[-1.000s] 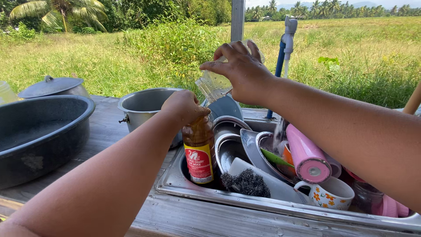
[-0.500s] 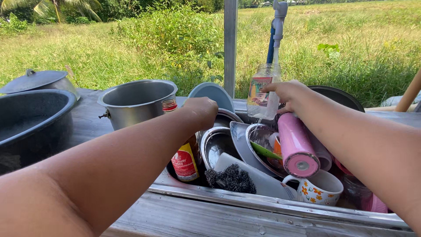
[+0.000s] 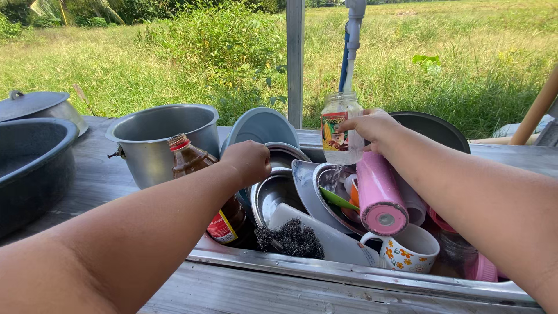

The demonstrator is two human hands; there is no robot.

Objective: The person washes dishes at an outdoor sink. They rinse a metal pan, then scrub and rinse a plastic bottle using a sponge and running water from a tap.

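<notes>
My right hand [image 3: 372, 129] grips a clear glass jar [image 3: 339, 131] with a colourful label, holding it upright under the white and blue tap [image 3: 352, 35] above the sink [image 3: 349, 274]. My left hand [image 3: 247, 163] is curled into a fist over the stacked metal bowls [image 3: 278, 195]. It sits just right of a brown sauce bottle [image 3: 187, 158] with a red cap, and I cannot see anything in it. The sink is full of dishes: a pink tumbler [image 3: 379, 195], a floral mug [image 3: 408, 253], a blue plate [image 3: 263, 125] and a dark scourer [image 3: 290, 238].
A metal pot [image 3: 160, 136] stands on the wooden counter left of the sink, next to a dark basin [image 3: 32, 166] and a lidded pot [image 3: 35, 106]. A dark pan [image 3: 435, 129] leans at the sink's back. A grey post [image 3: 294, 58] rises behind, with grass beyond.
My right hand has carried the jar from over the sink's left side to below the tap. My left hand has come off the sauce bottle's top, whose neck and cap now show.
</notes>
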